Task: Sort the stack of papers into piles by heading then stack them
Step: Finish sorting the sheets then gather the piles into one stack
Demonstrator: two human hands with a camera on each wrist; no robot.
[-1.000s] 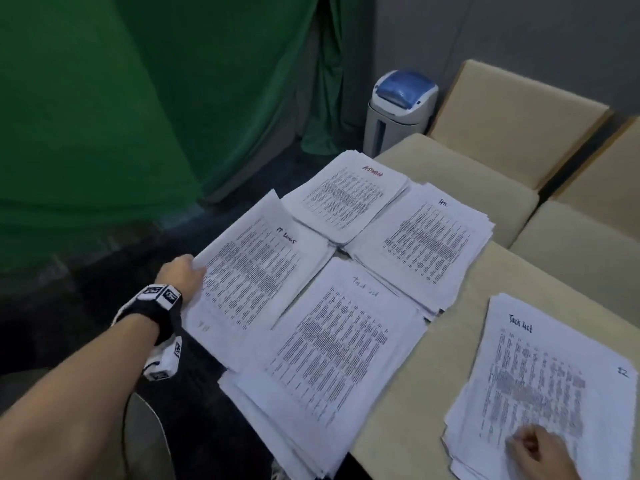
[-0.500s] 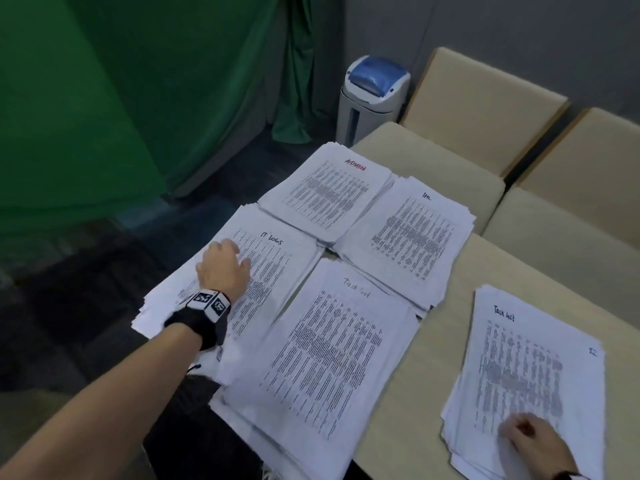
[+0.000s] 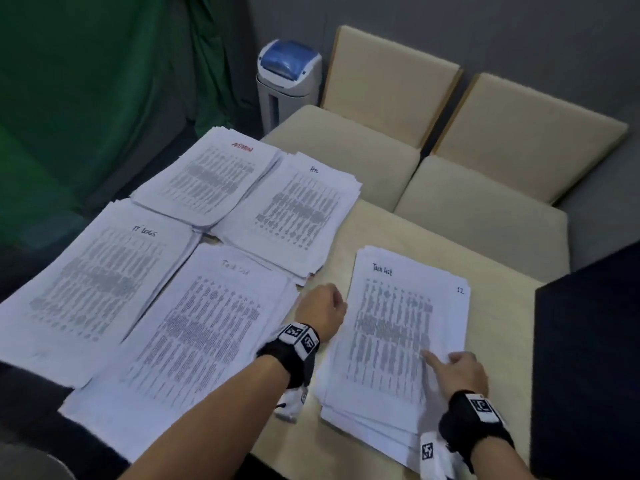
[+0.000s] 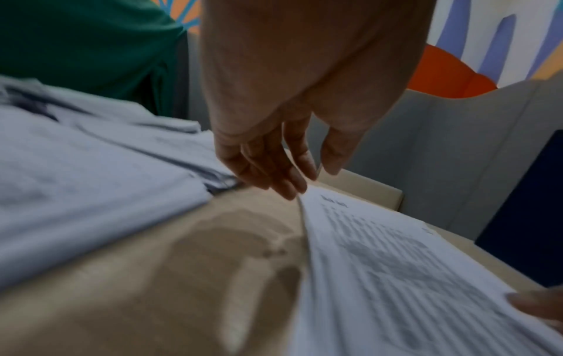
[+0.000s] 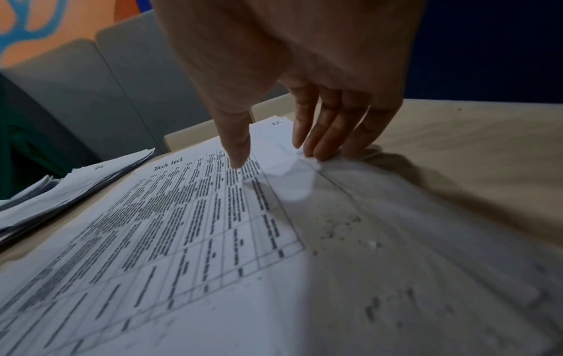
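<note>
On the right side of the beige table [image 3: 349, 230], the right hand [image 3: 462, 370] rests on the unsorted stack of papers [image 3: 398, 334], whose top sheet is headed "Task list" and marked "12" in its far right corner. Its thumb [image 5: 234, 144] presses straight down on the printed grid while the other fingers [image 5: 323, 135] bunch up the sheet's right edge, lifting it into a small crumpled fold, so the hand pinches that top sheet. The left hand [image 3: 320, 308] is at the stack's left edge; in the left wrist view its fingers [image 4: 274, 166] hang loosely, nearly straight, with the tips at the raised edge of the top sheet, and whether they grip it cannot be told from the blur.

Just left of that hand lies the sorted "Task list" pile [image 3: 194, 337], large and reaching over the near table edge. Beyond it to the left is the "IT Logs" pile [image 3: 93, 282], also overhanging the table. At the far end sit the "ADMIN" pile [image 3: 207, 178], with its heading in red, and beside it on the right the "HR" pile [image 3: 298, 216]; the four piles touch or overlap at their corners.

Past the table stand two cream upholstered chairs [image 3: 391, 84], a white bin with a blue lid [image 3: 287, 81] and a green curtain [image 3: 86, 81]. A dark panel [image 3: 588, 368] fills the right edge.
</note>
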